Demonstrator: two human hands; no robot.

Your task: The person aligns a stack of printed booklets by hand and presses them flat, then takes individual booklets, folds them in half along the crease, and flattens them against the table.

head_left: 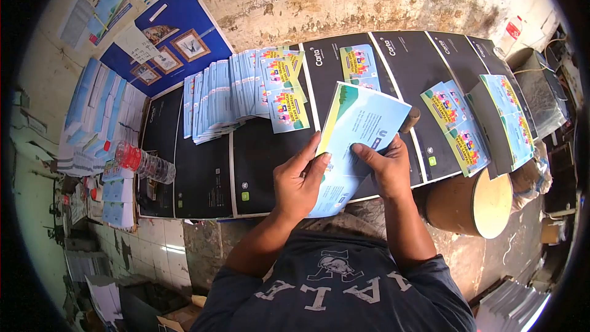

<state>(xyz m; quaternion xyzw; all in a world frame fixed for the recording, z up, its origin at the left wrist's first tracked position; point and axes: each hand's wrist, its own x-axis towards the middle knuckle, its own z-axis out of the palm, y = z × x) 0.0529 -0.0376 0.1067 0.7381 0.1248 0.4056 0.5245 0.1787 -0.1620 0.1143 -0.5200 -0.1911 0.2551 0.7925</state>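
Both my hands hold a light-blue printed cover sheet with a green-and-yellow edge, tilted above the black table. My left hand is closed on its left edge, thumb and fingers pinching it. On the right side, my right hand grips the sheet with the thumb lying on its face. Just beyond my right fingers is a brown, rounded wooden piece. Behind the held sheet lies another printed cover with a yellow panel. Whether I hold one sheet or a few together, I cannot tell.
A long fanned row of printed booklets covers the table's left part. More covers lie to the right, in one pile and another. A plastic bottle lies at the left end. A round drum stands by the near right edge.
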